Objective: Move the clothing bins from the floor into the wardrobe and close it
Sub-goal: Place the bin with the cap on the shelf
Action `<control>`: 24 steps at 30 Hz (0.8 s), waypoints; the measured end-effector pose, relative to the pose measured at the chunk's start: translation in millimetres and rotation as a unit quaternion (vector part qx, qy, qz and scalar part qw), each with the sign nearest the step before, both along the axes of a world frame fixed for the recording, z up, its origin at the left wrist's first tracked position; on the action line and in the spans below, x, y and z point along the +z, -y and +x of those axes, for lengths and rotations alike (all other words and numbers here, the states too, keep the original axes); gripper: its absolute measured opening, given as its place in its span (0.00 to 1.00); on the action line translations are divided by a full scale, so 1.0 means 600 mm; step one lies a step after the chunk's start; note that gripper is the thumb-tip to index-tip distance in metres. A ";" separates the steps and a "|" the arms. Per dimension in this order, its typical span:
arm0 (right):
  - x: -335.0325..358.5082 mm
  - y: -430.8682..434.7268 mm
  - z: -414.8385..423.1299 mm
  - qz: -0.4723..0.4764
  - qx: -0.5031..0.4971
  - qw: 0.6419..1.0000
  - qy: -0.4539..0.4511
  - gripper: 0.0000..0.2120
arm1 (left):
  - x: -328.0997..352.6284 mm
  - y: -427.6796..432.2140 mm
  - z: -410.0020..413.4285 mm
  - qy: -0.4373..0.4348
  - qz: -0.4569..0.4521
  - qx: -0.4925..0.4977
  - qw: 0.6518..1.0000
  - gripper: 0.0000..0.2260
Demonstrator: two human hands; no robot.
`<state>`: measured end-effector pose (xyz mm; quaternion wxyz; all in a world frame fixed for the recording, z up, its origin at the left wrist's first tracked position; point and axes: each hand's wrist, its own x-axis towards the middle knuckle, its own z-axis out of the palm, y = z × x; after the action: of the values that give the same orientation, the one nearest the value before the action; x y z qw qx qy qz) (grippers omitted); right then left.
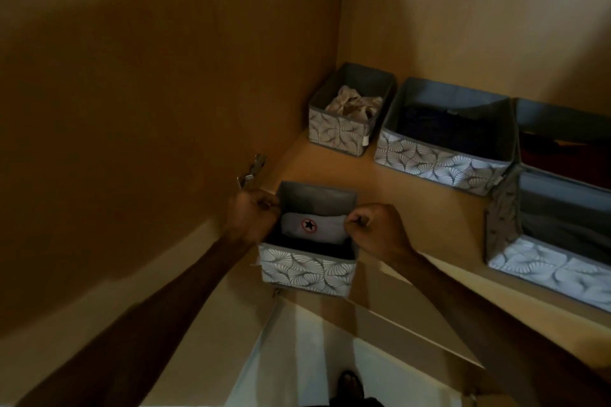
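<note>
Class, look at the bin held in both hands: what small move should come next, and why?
Probably slide the small bin further back on the shelf: both the left hand and right hand grip its rim, and it is at the shelf's front edge.

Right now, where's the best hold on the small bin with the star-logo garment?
By the top rims of its two side walls, from above, one hand each. The small bin stands upright and open-topped, so both rims are exposed; the left hand and right hand pinch there.

Bare shelf lies open behind the front bin; side wall and hinge crowd its left.
</note>
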<state>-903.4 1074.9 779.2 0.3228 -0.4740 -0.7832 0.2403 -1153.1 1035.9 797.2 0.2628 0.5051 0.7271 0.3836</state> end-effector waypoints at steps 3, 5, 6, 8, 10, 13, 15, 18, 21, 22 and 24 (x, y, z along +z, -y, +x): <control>0.008 0.024 -0.008 0.009 -0.023 1.000 -0.015 0.07 | 0.004 0.020 -0.004 -0.022 0.012 -0.014 1.000 0.07; 0.019 0.032 -0.011 0.019 -0.045 0.999 -0.014 0.07 | 0.014 0.024 -0.005 -0.011 0.036 -0.005 0.999 0.07; 0.028 0.036 -0.012 0.022 -0.059 0.998 -0.015 0.07 | 0.021 0.023 -0.005 -0.007 0.046 0.000 0.999 0.07; 0.046 0.033 -0.011 0.024 -0.079 0.996 -0.017 0.08 | 0.035 0.011 -0.003 -0.001 0.062 0.006 0.998 0.07; 0.061 0.021 -0.006 0.029 -0.087 0.996 -0.011 0.08 | 0.049 -0.007 0.002 -0.005 0.083 -0.001 0.997 0.08; 0.070 -0.016 0.000 0.021 -0.107 0.994 -0.012 0.08 | 0.064 -0.045 0.010 -0.036 0.092 -0.021 0.995 0.10; 0.071 -0.047 0.003 0.017 -0.124 0.992 -0.003 0.09 | 0.064 -0.080 0.013 -0.054 0.083 -0.039 0.994 0.12; 0.076 -0.089 0.004 0.023 -0.146 0.988 0.035 0.12 | 0.052 -0.130 0.013 -0.090 0.049 -0.086 0.991 0.14; 0.066 -0.119 0.008 0.004 -0.176 0.983 0.047 0.10 | 0.041 -0.159 0.016 -0.132 -0.009 -0.122 0.984 0.15; 0.057 -0.128 0.012 -0.006 -0.186 0.982 0.044 0.09 | 0.047 -0.158 0.022 -0.132 -0.019 -0.130 0.983 0.15; 0.039 -0.139 0.018 -0.037 -0.220 0.975 0.016 0.08 | 0.055 -0.142 0.030 -0.133 -0.004 -0.156 0.979 0.12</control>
<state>-892.6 1158.1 802.7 0.3377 -0.6499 -0.6554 0.1848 -1135.2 1121.0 830.5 0.2222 0.6575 0.6698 0.2640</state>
